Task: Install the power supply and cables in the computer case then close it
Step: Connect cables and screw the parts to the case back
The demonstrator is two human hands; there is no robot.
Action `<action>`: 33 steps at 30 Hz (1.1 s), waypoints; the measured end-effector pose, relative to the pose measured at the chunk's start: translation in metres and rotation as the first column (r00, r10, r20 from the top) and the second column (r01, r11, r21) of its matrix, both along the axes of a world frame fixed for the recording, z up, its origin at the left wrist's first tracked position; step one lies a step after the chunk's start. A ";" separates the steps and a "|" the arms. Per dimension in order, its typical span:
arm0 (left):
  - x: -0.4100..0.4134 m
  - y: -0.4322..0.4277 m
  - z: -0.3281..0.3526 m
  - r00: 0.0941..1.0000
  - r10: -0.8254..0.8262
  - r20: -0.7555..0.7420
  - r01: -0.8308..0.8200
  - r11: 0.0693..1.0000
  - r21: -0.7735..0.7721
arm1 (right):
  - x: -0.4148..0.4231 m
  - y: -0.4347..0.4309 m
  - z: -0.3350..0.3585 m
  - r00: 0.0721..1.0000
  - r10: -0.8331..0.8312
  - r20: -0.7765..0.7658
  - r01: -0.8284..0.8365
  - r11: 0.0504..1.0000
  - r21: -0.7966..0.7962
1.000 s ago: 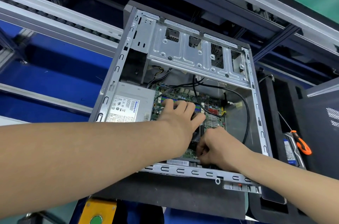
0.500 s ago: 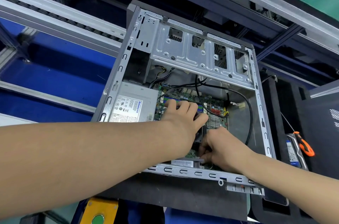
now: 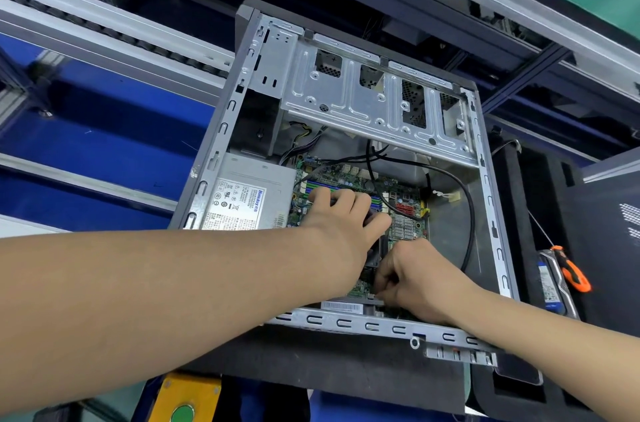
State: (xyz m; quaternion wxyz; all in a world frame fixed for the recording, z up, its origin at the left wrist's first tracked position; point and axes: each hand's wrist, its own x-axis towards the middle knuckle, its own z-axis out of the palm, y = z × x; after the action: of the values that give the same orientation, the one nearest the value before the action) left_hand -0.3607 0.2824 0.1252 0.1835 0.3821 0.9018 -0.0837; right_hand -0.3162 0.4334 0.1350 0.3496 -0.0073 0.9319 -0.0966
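Note:
The open computer case (image 3: 346, 322) lies on its side. Inside it, the grey power supply (image 3: 242, 200) sits at the left next to the green motherboard (image 3: 405, 226). A black cable (image 3: 468, 214) loops down the right side of the case. My left hand (image 3: 343, 224) rests on the motherboard, its fingers stretched over the memory slots. My right hand (image 3: 415, 279) is curled at the board's near edge. Its fingertips pinch a small grey connector that the hand mostly hides.
A metal drive cage (image 3: 363, 99) spans the far end of the case. To the right, an orange-handled screwdriver (image 3: 571, 272) and a hard drive (image 3: 550, 286) lie in a black foam tray. A dark side panel (image 3: 616, 214) stands further right. A yellow button box (image 3: 187, 401) sits near me.
My right hand has shifted slightly toward the near edge of the board. My left hand stays in place on the motherboard.

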 end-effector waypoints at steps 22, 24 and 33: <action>-0.003 0.002 -0.004 1.000 0.010 0.029 -0.010 1.000 0.015 | 0.000 -0.003 0.009 0.999 0.016 0.041 -0.018 0.998 0.053; -0.003 0.002 -0.005 1.000 0.009 0.030 -0.009 1.000 0.019 | 0.001 -0.003 0.009 0.999 0.011 0.030 -0.013 0.999 0.053; -0.004 0.001 -0.005 1.000 0.008 0.029 -0.009 1.000 0.026 | 0.000 -0.003 0.009 0.999 0.016 0.031 -0.017 0.998 0.056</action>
State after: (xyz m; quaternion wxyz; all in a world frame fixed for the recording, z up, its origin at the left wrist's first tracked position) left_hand -0.3644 0.2834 0.1201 0.1921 0.3818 0.9017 -0.0657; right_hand -0.3160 0.4306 0.1440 0.3645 -0.0037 0.9287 -0.0678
